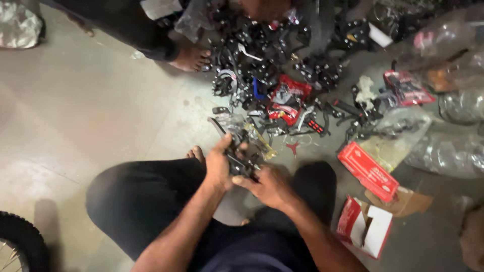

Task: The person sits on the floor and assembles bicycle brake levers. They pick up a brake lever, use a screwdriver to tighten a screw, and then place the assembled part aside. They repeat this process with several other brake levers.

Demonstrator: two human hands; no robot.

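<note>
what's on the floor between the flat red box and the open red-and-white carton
In the head view, a torn piece of brown cardboard lies between the flat red box and the open carton.

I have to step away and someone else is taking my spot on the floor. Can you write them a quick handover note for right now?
Left hand grips a black metal part from the side; right hand holds it from below, between the knees. More black parts lie piled on the floor ahead, with red packets, a closed red box and an opened box on the right. Only this part is in hand; the pile is untouched.
</note>
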